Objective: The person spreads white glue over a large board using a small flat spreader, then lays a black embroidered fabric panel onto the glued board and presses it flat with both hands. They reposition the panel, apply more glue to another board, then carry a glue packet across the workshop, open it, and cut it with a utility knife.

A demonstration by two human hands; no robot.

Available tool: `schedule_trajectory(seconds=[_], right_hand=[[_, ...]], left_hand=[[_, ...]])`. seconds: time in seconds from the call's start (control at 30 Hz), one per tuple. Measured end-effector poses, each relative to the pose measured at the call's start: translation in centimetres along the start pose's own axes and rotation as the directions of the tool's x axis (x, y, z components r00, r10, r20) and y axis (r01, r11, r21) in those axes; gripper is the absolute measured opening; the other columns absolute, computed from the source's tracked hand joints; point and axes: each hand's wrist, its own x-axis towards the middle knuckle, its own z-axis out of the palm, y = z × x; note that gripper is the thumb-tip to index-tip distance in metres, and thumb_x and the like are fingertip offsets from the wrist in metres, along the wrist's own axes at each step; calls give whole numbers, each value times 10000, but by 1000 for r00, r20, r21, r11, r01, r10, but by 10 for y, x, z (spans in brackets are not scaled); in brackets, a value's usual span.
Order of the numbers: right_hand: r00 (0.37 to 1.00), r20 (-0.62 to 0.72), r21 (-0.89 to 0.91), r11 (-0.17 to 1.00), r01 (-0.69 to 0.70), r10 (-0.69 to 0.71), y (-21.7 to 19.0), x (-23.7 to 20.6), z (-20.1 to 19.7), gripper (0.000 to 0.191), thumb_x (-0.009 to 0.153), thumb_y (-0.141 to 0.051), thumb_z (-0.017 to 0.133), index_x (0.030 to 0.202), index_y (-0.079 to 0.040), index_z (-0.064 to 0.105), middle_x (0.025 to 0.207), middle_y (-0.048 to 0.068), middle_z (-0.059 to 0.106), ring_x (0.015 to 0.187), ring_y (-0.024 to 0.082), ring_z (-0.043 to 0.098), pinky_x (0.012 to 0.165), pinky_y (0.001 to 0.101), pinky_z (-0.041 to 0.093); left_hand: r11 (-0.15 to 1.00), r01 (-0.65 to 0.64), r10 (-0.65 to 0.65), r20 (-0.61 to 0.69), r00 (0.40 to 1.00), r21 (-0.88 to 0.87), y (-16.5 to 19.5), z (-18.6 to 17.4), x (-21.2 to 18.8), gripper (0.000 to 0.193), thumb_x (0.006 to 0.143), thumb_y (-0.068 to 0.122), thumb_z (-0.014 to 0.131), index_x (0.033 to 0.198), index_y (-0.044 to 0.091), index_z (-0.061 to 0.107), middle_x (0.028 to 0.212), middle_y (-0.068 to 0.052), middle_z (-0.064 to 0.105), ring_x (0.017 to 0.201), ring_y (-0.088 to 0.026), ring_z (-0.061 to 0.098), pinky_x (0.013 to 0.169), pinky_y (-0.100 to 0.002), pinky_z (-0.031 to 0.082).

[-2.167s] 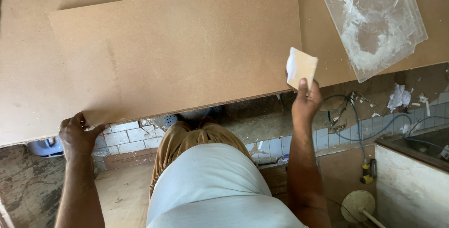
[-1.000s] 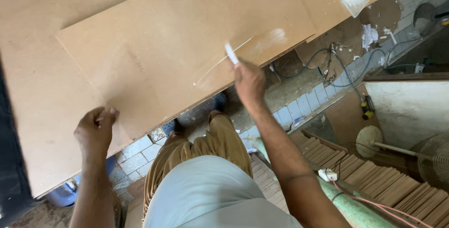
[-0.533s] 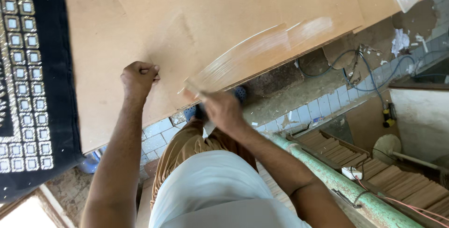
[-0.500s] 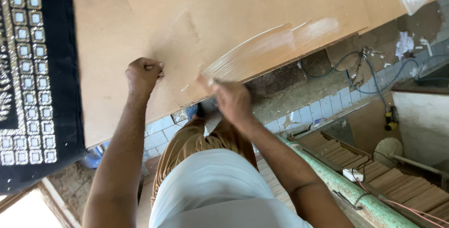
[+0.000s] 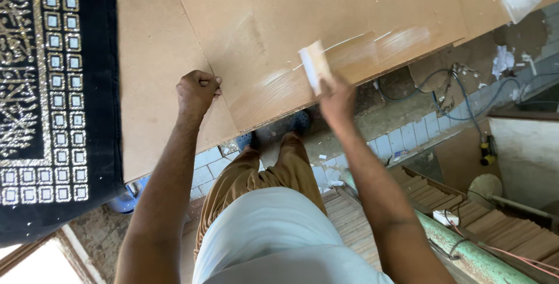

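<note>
Head view: I see the right hand gripping a pale scraper card against the brown board, on a whitish smear. Left hand is fisted, pinching the board's corner on the desk.

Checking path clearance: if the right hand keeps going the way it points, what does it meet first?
Likely only the upper brown board: the right hand points its pale scraper up across it, with nothing else visible ahead.

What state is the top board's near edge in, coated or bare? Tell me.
Partly coated: a pale glossy streak runs along the board edge beside the scraper in the right hand.
</note>
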Motion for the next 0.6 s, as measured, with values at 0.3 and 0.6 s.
schedule_trajectory(seconds=[0.3,0.6], right_hand=[[974,-191,-353,935,43,-118,15,76,-21,106,995,-37,677,1063,-55,756,854,136,744,755,274,743,656,415,573],[740,351,-22,786,618,-573,-74,-83,64,329,895,-69,724,1209,8,663,967,127,724,846,236,681,850,436,536]], left_hand=[[999,49,-49,9,999,13,-2,3,3,153,928,99,756,926,-39,692,793,-111,750,685,-125,746,597,-251,632],[995,94,-95,30,995,23,3,0,6,165,921,110,759,933,-42,695,795,-110,754,676,-123,744,613,-250,634]])
